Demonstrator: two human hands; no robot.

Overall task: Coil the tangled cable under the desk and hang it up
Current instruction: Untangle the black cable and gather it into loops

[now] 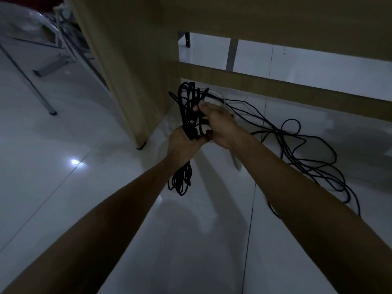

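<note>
A black cable (pixel 297 158) lies in loose tangled loops on the white tiled floor under the wooden desk (pixel 131 60). Part of it is gathered into a bundle of loops (pixel 188 98) that sticks up above my hands and hangs down below them. My left hand (pixel 184 143) grips the middle of this bundle from below. Just to its right, my right hand (pixel 216 122) holds strands of the bundle, and the cable runs on from there to the floor loops. A thin white cable (pixel 222 98) shows behind my right hand.
The desk's side panel (pixel 127 81) stands just left of the bundle, and a low wooden crossbar (pixel 275 85) runs behind it. A chair with metal legs (pixel 27 81) stands at the left. More cables and a clear plastic object lie at the far upper left. Glossy floor tiles surround me.
</note>
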